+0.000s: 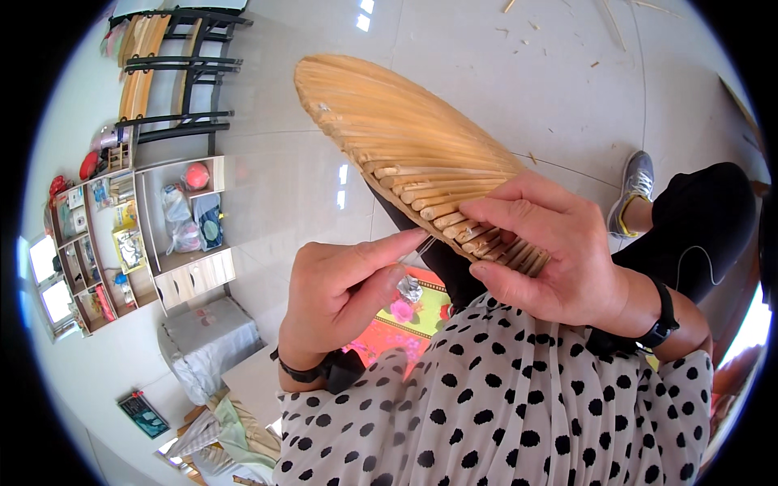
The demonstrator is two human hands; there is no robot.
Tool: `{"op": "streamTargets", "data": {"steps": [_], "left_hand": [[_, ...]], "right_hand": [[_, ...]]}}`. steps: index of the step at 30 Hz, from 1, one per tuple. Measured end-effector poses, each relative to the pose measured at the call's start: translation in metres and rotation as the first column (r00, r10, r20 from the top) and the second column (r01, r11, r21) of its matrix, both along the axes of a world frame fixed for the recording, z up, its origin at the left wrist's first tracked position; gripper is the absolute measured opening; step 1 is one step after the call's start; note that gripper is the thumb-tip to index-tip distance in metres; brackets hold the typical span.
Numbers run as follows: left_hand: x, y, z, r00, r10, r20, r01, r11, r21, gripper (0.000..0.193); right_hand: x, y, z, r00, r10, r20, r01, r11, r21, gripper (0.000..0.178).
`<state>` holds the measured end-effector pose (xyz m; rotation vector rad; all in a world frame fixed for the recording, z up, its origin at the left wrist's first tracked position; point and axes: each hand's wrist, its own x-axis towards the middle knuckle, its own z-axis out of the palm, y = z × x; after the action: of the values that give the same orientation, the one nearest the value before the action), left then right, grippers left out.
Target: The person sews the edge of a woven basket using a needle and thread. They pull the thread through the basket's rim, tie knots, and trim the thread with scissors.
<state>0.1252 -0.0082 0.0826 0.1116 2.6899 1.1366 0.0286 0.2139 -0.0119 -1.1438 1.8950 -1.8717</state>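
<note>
A fan-shaped bundle of flat bamboo slats (389,121) spreads up and to the left over the pale tiled floor. My right hand (551,251) grips the bundle's narrow lower end, fingers wrapped over the slat ends. My left hand (344,296) is just left of that end, thumb and forefinger pinched on a thin clear thread (415,247) that runs to the slats. Both wrists wear black bands. My polka-dot blouse (502,397) fills the lower middle.
A shelf unit (142,235) with bags, boxes and small items stands at the left, with a black rack of wooden boards (166,69) beyond it. A cloth-covered box (207,340) sits below. A bright patterned mat (405,320) lies under my hands. Bamboo scraps litter the floor (567,40) at top right.
</note>
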Motion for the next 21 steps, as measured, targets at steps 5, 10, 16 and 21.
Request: {"op": "streamTargets", "data": {"steps": [5, 10, 16, 21], "left_hand": [[0.007, -0.004, 0.008, 0.995, 0.047, 0.091, -0.049, 0.998, 0.026, 0.039], [0.009, -0.007, 0.01, 0.987, 0.069, 0.143, -0.081, 0.994, 0.076, 0.039], [0.007, -0.005, 0.01, 0.992, 0.073, 0.103, -0.074, 0.997, 0.014, 0.032], [0.012, -0.003, 0.003, 0.99, 0.14, 0.015, -0.14, 0.99, -0.025, 0.023]], "right_hand": [[0.006, -0.006, 0.0, 0.999, 0.02, 0.029, -0.019, 1.0, -0.015, 0.042], [0.007, -0.013, -0.002, 0.999, -0.029, -0.022, 0.028, 0.998, -0.05, 0.038], [0.008, -0.013, -0.001, 1.0, -0.012, 0.003, 0.012, 0.999, -0.051, 0.038], [0.006, -0.014, -0.004, 1.0, 0.0, 0.0, 0.0, 0.997, -0.073, 0.037]]}}
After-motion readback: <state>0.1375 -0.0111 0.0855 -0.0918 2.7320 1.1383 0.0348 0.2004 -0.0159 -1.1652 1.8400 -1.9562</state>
